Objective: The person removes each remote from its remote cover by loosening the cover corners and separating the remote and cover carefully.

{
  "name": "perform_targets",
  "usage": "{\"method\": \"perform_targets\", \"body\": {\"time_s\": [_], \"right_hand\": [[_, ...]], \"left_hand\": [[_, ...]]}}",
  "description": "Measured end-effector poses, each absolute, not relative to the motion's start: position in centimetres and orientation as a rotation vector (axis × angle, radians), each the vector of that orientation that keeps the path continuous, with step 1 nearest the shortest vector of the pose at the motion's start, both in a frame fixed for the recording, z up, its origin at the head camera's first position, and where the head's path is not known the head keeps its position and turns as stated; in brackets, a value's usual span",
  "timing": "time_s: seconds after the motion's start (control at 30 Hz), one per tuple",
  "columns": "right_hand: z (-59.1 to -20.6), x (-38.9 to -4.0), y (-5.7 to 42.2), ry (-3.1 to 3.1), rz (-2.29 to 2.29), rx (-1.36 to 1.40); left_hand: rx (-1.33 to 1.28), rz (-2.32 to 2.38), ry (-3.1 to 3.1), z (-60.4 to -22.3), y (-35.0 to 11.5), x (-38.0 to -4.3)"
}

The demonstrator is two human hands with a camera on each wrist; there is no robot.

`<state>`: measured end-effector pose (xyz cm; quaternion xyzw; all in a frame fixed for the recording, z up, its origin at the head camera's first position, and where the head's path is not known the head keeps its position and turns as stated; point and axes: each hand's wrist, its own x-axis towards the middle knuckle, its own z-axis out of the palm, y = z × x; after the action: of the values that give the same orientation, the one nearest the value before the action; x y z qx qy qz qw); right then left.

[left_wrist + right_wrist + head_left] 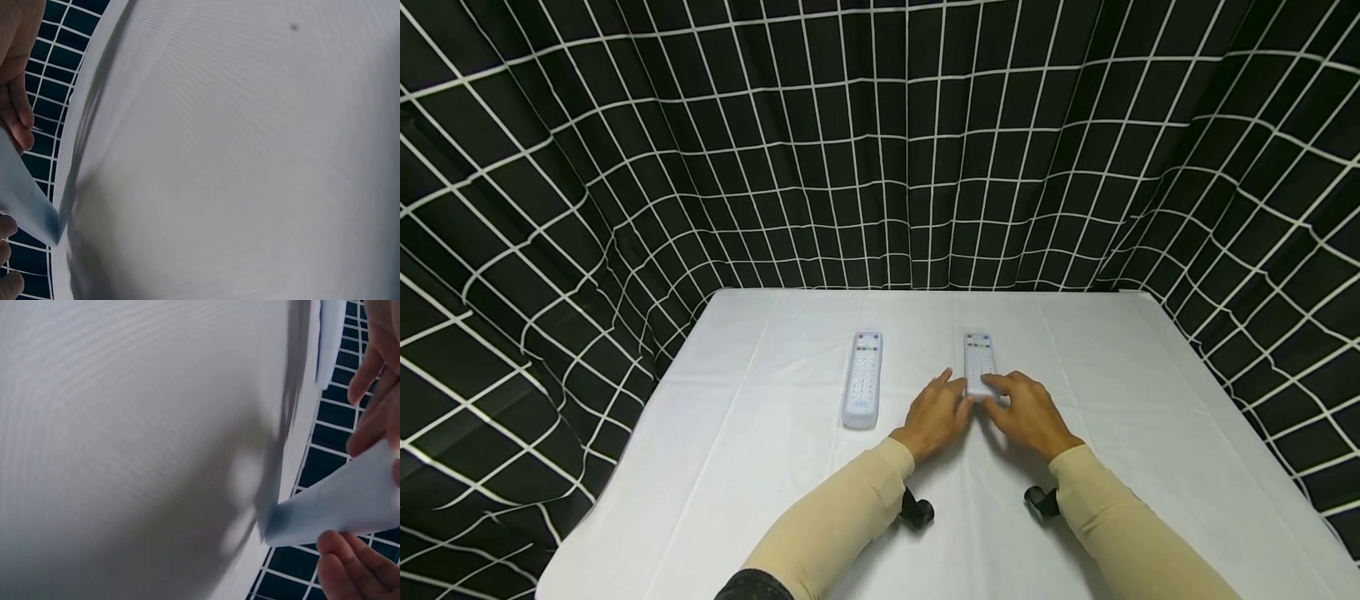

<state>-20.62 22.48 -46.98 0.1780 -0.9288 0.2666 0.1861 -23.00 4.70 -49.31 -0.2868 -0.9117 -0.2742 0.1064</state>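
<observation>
Two pale remote controls in whitish-blue covers lie on a white-clothed table. Both hands are at the near end of the right remote control point(979, 357). My left hand point(936, 417) holds its left edge and near corner with thumb and finger. From the other side, my right hand point(1028, 417) grips it, one fingertip over the button face and the thumb at the near edge. Seen from low down in the right wrist view, the remote's side point(344, 500) slants, one end at the cloth. The other remote control point(862, 379) lies untouched to the left, buttons up.
White cloth point(760, 500) covers the table, with light creases. Dark curtains point(820, 150) with a white grid hang behind and on both sides. Small black wrist cameras point(916, 510) hang under the forearms, close above the cloth.
</observation>
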Motion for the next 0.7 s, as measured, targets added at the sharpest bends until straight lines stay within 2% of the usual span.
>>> {"method": "perform_targets", "body": {"time_s": [0.3, 0.7], "right_hand": [[-47.1, -20.7, 21.9, -2.319, 0.739, 0.579], [-46.2, -20.4, 21.4, -2.267, 0.779, 0.549]], "left_hand": [[-0.828, -0.811, -2.450, -48.6, 4.8, -23.0], [-0.824, -0.877, -2.212, -47.8, 4.5, -22.7]]}}
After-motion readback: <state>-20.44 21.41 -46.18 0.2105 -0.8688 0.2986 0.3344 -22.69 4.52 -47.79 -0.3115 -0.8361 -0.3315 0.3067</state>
